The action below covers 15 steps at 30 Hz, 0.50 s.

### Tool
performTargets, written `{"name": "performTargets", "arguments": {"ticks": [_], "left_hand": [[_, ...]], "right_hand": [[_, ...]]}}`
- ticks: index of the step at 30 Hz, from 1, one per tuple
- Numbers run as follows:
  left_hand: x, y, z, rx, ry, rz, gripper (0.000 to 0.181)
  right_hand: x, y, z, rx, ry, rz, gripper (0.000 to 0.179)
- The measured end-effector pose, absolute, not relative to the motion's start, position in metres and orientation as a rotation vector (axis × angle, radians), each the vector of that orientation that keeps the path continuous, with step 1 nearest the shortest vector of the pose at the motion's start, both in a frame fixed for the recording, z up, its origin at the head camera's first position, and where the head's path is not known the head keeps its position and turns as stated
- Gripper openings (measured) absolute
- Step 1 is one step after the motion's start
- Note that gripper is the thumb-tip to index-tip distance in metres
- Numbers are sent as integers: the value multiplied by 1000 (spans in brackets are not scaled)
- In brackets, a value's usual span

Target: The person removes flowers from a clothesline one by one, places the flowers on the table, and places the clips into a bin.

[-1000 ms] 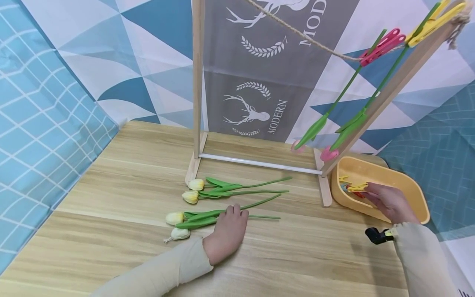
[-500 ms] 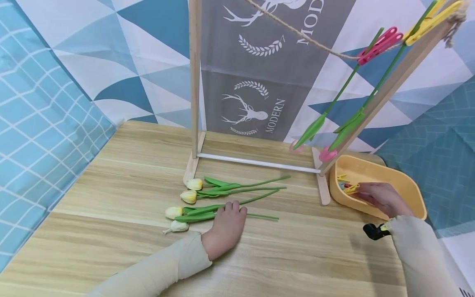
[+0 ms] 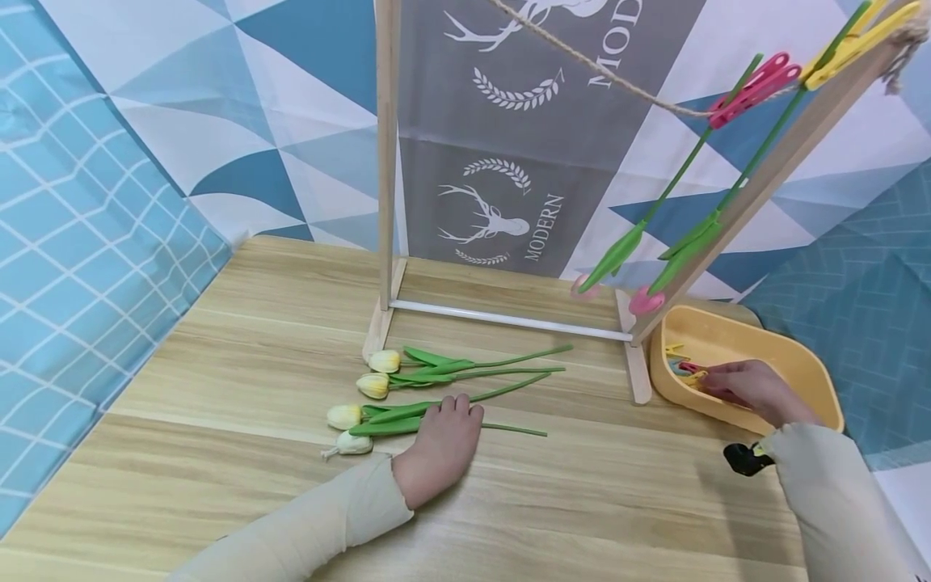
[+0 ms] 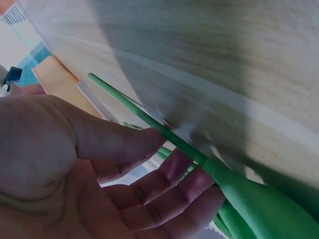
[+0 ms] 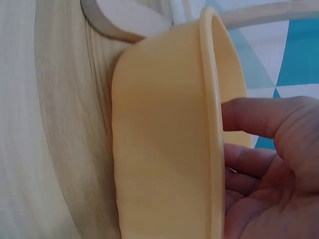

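Note:
Several artificial tulips lie on the wooden table: two yellow ones (image 3: 373, 385) at the back, another yellow tulip (image 3: 344, 417) nearer, and a white tulip (image 3: 353, 443) in front. My left hand (image 3: 441, 453) pinches the green stem (image 4: 184, 145) of the front tulip between thumb and fingers. At the right, my right hand (image 3: 752, 388) reaches into an orange plastic bin (image 3: 793, 356). A yellow clothespin (image 3: 694, 379) shows at its fingertips, partly hidden, beside a red clothespin (image 3: 689, 367). In the right wrist view, the bin's wall (image 5: 164, 129) hides my fingertips.
A wooden frame (image 3: 388, 162) with a white crossbar (image 3: 509, 319) stands behind the tulips. Two pink tulips (image 3: 646, 301) hang upside down from its rope (image 3: 604, 73), held by a red clothespin (image 3: 754, 90) and a yellow clothespin (image 3: 858, 44). The frame's right foot (image 3: 638, 372) adjoins the bin.
My right hand has lowered the yellow clothespin deeper into the bin. The front tulip's stem has shifted slightly under my left hand, its tip swinging a little toward me.

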<state>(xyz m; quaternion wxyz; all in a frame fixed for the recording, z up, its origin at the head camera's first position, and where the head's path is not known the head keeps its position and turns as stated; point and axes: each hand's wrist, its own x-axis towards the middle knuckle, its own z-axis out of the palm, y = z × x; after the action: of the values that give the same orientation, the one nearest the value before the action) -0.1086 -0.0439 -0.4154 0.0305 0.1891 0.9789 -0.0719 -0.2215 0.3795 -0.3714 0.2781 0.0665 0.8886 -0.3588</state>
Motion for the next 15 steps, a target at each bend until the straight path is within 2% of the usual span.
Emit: {"name": "performTargets", "arguments": {"ticks": [6, 15], "left_hand": [[-110, -45, -415, 582, 3000, -208, 15], [-109, -47, -411, 598, 3009, -185, 14]], "right_hand": [[-222, 387, -372, 77, 2435, -812, 52], [-225, 389, -373, 17, 2519, -601, 56]]}}
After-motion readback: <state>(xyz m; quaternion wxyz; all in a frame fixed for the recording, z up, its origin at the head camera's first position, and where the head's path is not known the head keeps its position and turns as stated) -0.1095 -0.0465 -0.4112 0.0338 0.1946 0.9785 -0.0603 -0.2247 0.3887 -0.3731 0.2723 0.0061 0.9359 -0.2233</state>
